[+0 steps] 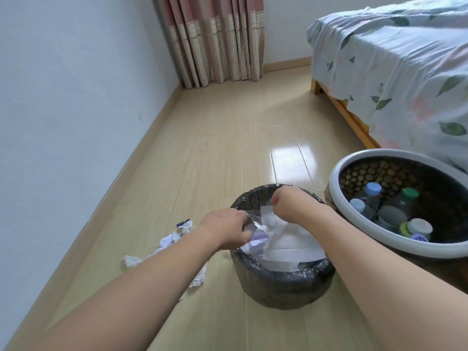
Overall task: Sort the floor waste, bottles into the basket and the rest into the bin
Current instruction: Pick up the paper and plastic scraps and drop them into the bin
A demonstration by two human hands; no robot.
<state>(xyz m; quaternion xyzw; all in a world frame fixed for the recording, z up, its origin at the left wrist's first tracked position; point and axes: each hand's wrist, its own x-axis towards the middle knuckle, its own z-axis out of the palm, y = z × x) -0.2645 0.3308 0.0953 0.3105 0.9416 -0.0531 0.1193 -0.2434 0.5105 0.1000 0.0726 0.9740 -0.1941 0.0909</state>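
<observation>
The bin (281, 287) with a black liner stands on the floor in front of me, filled with white paper (291, 245) and a crumpled purple-white wrapper (258, 240). My left hand (225, 230) reaches over the bin's left rim, fingers curled down onto the crumpled waste. My right hand (288, 202) is over the bin's far side, fingers curled down into the paper and hidden from view. The basket (359, 239) with a grey rim stands to the right, holding several capped bottles (372, 196). More crumpled white waste (174, 239) lies on the floor left of the bin.
A bed (395, 72) with a leaf-print sheet fills the right side, close behind the basket. A white wall (63, 110) runs along the left, and pink curtains (217, 39) hang at the far end. Wooden floor (228, 127) stretches ahead.
</observation>
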